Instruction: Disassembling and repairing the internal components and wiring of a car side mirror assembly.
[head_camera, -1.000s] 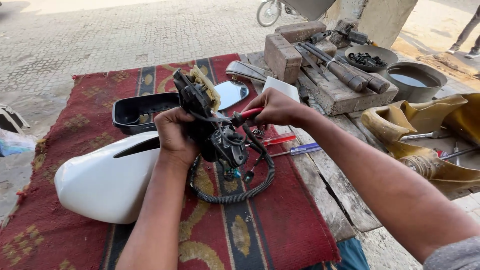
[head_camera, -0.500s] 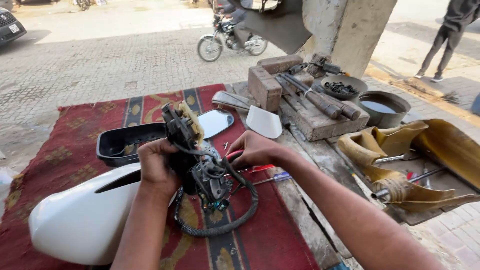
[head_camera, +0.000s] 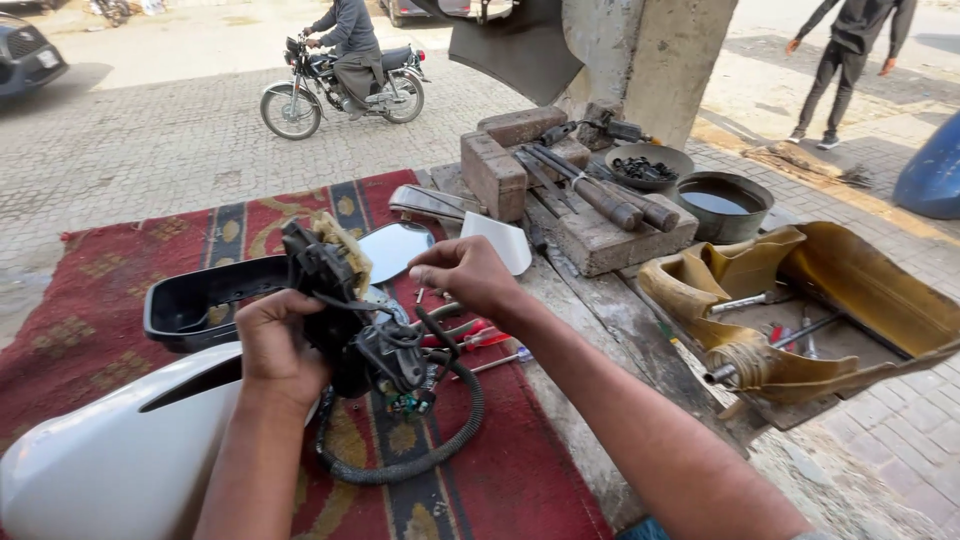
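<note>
Centrally, left hand (head_camera: 275, 345) grips black plastic-and-metal mirror mechanism (head_camera: 355, 325); right hand (head_camera: 470, 275) closed, apparently pinching its thin black wire, above red patterned rug (head_camera: 90, 300).

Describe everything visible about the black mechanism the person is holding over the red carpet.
The black mirror mechanism is a dark plastic-and-metal assembly with a yellowish foam patch on top and small green connectors underneath. A thick black ribbed cable loops from it onto the red patterned carpet. It is held tilted above the carpet: the left hand grips its side, and the right hand pinches at its upper part.
</note>
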